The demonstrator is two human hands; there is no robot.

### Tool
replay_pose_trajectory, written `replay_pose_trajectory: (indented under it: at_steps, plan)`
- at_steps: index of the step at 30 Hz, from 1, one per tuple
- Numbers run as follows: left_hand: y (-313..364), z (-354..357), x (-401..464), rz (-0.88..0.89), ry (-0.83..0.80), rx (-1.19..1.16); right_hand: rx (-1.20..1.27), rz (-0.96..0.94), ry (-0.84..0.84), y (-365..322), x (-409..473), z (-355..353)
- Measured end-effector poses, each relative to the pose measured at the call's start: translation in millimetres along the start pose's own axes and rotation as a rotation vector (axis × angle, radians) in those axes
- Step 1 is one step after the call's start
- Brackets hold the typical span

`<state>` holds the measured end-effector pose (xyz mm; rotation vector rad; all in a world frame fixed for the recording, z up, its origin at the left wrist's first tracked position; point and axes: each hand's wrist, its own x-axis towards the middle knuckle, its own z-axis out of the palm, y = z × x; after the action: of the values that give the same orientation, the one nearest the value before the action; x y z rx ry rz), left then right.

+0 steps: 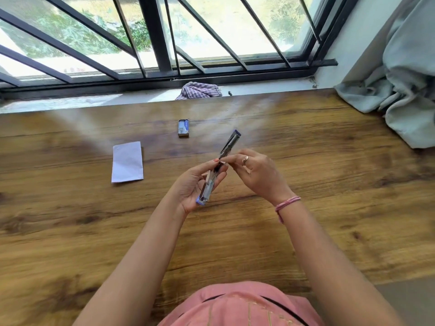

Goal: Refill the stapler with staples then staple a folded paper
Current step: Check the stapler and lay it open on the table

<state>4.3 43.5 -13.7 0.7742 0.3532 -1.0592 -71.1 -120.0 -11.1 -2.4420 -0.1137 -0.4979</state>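
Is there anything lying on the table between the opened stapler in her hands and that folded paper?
Nothing visible. The stapler is held swung open above the table, and bare wood separates it from the folded paper to its left. The staple box lies farther back.

Opened stapler (pixel 219 168) in both hands' grip above wooden table (pixel 329 184).

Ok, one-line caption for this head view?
Left hand holds the opened stapler while right hand pinches at its hinge; folded paper waits.
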Motion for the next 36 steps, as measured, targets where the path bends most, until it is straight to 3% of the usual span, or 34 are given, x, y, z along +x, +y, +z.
replay_pose_trajectory:
  at_steps: [9, 13, 22, 36]
  plan:
    - [-1, -1, -5, -0.119, -0.104, -0.086, 0.293, 0.243, 0.244, 4, 1, -1]
    - [0, -2, -5, -0.143, -0.156, -0.059, 0.483, 0.365, 0.248, 0, 2, 1]
    - [0, -3, -7, -0.090, -0.199, 0.027, 0.754, 0.364, 0.188, -6, 5, 6]
    - [1, -7, -4, -0.051, -0.257, 0.094, 0.844, 0.394, 0.164, -7, 3, 3]
